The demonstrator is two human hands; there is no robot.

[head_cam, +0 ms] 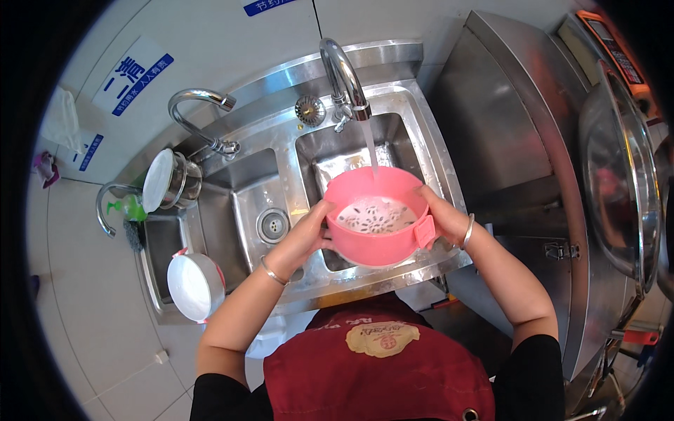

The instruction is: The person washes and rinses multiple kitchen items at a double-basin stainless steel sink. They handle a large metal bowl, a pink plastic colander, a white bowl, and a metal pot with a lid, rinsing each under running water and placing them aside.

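Both my hands hold a round pink plastic container (376, 248) with a white bottom patterned with dark holes or spots. My left hand (310, 231) grips its left wall, and my right hand (442, 213) grips the right side near a pink clip tab (424, 231). The container is tilted towards me over the right basin (310, 144) of a steel sink. From the curved chrome faucet (345, 73) above, a stream of water (370, 142) runs down to the container's far rim. My fingers underneath are partly hidden.
Left of the basin are a middle basin with a drain (274, 225) and a second faucet (197, 94). A white bowl (192, 287) rests on the left edge; stacked pots (181, 181) and a green soap bottle (131, 208) stand behind. A steel cabinet (500, 116) borders the right.
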